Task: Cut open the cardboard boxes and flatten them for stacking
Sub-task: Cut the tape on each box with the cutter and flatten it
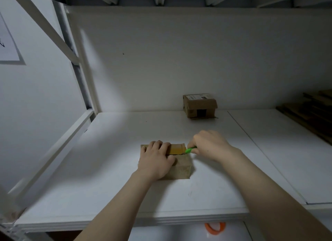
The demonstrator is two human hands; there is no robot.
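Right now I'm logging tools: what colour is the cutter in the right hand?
Bright green; the cutter shows in the head view, gripped by the right hand.

Small brown cardboard box (180, 166) sits mid-surface, far flap lifted, a green cutter (190, 149) at its tape; second box (199, 105) waits against the wall.

Looks like a storeroom/packing area: white metal shelving (45, 30) with cross-bracing, a bare white shelf board (125, 177), flattened cardboard (309, 113) stacked at right.
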